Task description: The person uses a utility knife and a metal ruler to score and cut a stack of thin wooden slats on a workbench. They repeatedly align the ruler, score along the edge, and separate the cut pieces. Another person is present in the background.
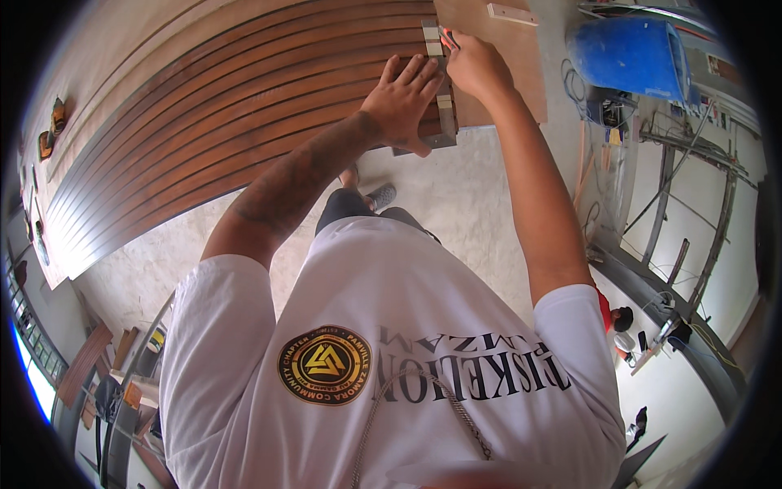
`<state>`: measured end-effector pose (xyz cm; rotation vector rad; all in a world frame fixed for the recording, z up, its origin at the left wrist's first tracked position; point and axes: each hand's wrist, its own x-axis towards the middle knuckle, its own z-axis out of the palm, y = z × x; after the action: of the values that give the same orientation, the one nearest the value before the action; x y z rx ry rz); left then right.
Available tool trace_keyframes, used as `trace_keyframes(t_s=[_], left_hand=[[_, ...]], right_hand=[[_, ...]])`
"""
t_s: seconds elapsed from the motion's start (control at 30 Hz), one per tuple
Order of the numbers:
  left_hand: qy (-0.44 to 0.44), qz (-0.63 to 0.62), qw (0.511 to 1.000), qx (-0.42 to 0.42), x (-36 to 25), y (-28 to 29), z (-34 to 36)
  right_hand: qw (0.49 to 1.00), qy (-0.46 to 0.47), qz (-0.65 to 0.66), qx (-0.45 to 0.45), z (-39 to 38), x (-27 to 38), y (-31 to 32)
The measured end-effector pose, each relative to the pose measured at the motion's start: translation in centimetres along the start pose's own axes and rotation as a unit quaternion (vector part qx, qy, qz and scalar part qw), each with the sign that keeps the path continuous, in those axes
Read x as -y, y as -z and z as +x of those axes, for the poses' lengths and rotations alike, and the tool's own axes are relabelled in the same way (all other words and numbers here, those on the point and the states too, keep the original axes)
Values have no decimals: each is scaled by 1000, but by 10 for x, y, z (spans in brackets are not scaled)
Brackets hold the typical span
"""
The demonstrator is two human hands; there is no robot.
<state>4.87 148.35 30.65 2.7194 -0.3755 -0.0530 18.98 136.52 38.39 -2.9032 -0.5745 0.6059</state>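
Observation:
A long slatted brown panel (244,122) lies across the upper left, with a grey strip bearing pale pieces (432,47) along its right end. My left hand (401,106) rests on the panel beside that strip, fingers spread and thumb toward the near edge. Just beyond it, my right hand (476,69) grips a small red-and-black hand tool (448,38) at the strip's upper part. The tool's working end is too small to make out.
A plain board (505,90) with a wooden block (511,14) adjoins the right. Beyond stand a blue plastic drum (623,57), coiled cable and metal framework (664,196). A person in red (607,310) is at lower right. Tools (57,114) lie at far left.

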Motion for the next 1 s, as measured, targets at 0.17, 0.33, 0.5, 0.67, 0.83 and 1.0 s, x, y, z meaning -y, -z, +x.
trace_keyframes(t_s=[0.17,0.33,0.5,0.67,0.83,1.0], left_hand=[[-7,-10,1000,-22,1,-1,0],[-10,-11,1000,-19,2,0,1],[-6,2,1000,-21,0,0,0],[-4,3,1000,-26,1,1,0],[1,-3,1000,-6,0,4,1],[9,-9,1000,3,-1,7,1]], right_hand=[[1000,7,-20,21,0,3,3],[1000,-3,3,4,-10,7,3],[1000,0,-7,6,-20,6,-1],[1000,7,11,6,-28,-2,-4],[1000,17,6,17,-34,-6,-4],[1000,3,10,19,-48,-8,-8]])
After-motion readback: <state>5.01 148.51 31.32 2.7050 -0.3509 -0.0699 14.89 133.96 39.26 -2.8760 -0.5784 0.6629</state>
